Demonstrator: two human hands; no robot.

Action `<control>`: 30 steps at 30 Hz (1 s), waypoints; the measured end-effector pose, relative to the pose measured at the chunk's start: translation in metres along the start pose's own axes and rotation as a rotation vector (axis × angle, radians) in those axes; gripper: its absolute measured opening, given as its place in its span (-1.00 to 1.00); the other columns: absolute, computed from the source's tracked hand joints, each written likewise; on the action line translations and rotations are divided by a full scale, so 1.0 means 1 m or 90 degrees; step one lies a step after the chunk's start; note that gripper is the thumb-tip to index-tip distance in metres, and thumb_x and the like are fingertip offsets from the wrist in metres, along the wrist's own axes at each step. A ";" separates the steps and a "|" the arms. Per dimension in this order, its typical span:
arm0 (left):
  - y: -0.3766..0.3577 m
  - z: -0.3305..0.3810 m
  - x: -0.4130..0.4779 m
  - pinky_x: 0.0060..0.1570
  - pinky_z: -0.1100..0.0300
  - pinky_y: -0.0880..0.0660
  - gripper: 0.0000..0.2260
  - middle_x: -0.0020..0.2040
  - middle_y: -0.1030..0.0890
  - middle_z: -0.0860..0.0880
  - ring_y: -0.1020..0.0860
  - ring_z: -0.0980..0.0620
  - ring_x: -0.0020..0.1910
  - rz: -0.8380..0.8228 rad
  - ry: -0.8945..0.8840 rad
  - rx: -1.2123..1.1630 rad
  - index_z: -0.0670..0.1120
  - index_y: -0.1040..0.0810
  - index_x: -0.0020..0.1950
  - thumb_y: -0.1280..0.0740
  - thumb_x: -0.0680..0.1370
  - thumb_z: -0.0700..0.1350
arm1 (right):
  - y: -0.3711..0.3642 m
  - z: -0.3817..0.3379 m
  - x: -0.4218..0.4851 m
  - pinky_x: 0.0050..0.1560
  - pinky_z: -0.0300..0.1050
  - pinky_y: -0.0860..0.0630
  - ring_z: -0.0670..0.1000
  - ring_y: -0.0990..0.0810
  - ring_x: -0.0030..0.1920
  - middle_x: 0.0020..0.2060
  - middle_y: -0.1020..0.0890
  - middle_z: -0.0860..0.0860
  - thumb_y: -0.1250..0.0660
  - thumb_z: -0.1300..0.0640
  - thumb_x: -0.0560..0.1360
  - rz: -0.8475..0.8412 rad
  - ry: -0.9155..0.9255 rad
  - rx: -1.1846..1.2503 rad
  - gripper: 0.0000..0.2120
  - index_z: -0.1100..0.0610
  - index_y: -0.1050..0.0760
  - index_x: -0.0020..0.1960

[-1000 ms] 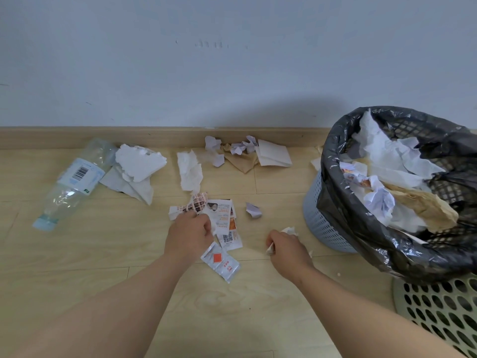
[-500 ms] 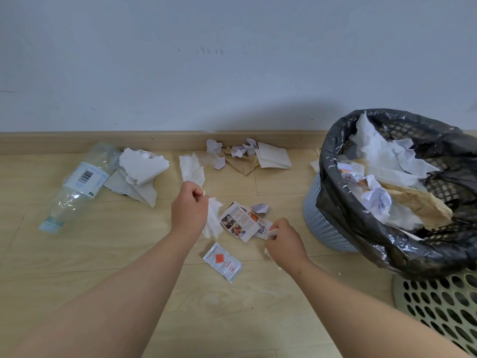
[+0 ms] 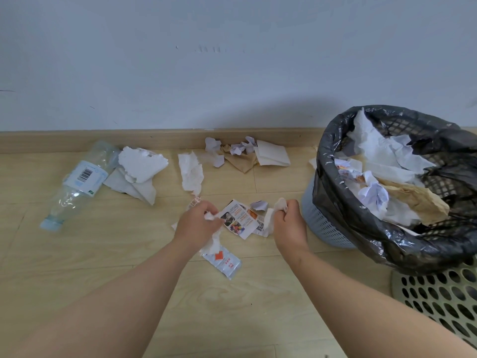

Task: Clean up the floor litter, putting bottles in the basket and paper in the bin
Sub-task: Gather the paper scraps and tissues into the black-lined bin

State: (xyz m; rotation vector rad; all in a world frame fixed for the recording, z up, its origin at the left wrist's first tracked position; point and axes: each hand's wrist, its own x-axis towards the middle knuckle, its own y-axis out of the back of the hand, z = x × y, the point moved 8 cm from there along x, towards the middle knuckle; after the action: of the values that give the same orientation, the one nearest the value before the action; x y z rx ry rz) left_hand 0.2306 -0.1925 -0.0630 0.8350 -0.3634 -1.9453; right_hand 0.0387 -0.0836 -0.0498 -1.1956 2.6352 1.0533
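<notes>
1. Head view: left hand [image 3: 197, 223] closed on white tissue [image 3: 213, 244].
2. Right hand [image 3: 290, 224] closed on crumpled white paper [image 3: 280, 204], beside bin [image 3: 322, 223].
3. Plastic bottle [image 3: 80, 182] lies on floor, long axis diagonal, cap toward lower left.

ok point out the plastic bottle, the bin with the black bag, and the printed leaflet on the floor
plastic bottle [image 3: 85, 178]: head view, on its white barcode label
bin with the black bag [image 3: 333, 161]: head view, on the bag folded over the left rim
printed leaflet [image 3: 238, 220]: head view, on its printed middle
</notes>
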 end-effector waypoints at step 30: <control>-0.058 -0.032 -0.004 -0.12 0.24 -0.36 -0.66 0.02 -0.55 0.03 -0.49 0.07 -0.04 -0.232 -0.057 0.277 -0.03 -0.45 0.22 -0.37 0.48 -0.02 | -0.049 0.014 0.026 -0.06 -0.01 -0.53 0.08 -0.45 0.04 0.05 -0.40 0.03 -0.25 0.16 0.52 -0.163 0.060 -0.296 -0.90 0.07 -0.46 0.03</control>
State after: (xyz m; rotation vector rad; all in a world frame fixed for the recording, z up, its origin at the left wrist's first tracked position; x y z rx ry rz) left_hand 0.2164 -0.1569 -0.1171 1.1571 -0.7502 -2.2857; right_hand 0.0511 -0.1144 -0.0957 -1.6463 2.2745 1.6429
